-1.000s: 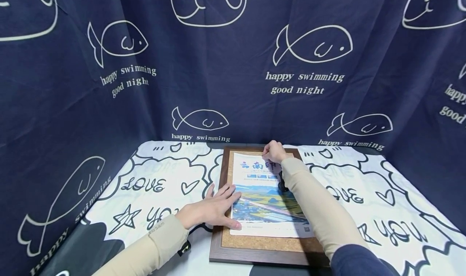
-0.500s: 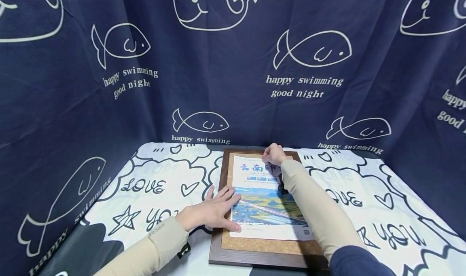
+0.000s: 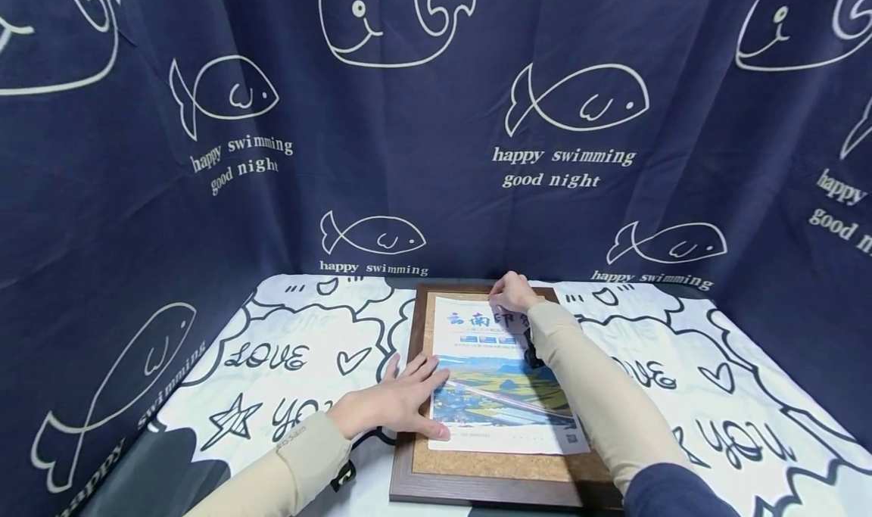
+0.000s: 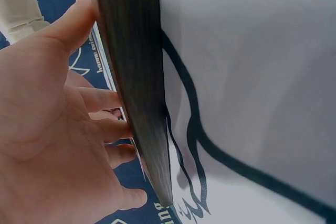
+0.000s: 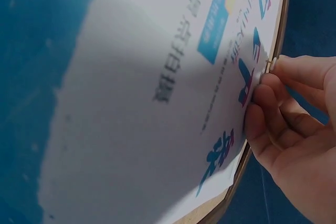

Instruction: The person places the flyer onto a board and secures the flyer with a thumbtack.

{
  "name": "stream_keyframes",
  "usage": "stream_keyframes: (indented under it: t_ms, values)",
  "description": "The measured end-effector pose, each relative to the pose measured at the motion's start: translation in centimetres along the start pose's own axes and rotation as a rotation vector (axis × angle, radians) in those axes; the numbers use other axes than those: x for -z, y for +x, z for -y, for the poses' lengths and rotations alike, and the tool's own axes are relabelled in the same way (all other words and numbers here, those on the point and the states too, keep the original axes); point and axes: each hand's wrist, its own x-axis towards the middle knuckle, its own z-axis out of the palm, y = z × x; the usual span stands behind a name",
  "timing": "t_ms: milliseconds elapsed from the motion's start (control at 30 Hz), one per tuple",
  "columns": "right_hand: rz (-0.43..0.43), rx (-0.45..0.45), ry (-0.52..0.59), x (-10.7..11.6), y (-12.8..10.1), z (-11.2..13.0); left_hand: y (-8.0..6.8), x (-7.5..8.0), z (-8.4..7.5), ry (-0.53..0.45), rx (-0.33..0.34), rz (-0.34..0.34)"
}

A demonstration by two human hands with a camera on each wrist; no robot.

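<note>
A printed poster with a landscape picture lies flat on a cork board that has a dark wooden frame. My left hand rests with spread fingers across the frame's left side, its fingertips on the poster's left edge. At the top edge my right hand has its fingers curled together on the poster. In the right wrist view a small brass-coloured pin shows at the tips of its thumb and forefinger, pinched against the paper. The pin's point is hidden.
The board lies on a white cloth with black lettering and drawings. Behind it and at both sides hangs a dark blue curtain with white fish, close to the board's far edge.
The head view has tilted up slightly, so everything sits a little lower. Both hands stay at the same places on the poster and board.
</note>
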Motion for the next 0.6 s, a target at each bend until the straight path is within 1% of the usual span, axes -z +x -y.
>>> stream_keyframes:
  t_ms: [133, 333, 600]
  values:
    - [-0.01, -0.022, 0.014, 0.09, -0.16, 0.05, -0.02, -0.04, -0.01, 0.008, 0.001, -0.002]
    - [-0.036, 0.01, -0.024, -0.08, -0.25, 0.04, 0.03, -0.23, 0.05, 0.01, -0.003, 0.005]
    - [0.002, 0.015, -0.084, -0.18, 0.27, 0.37, 0.1, 0.2, 0.4, -0.007, -0.028, 0.001]
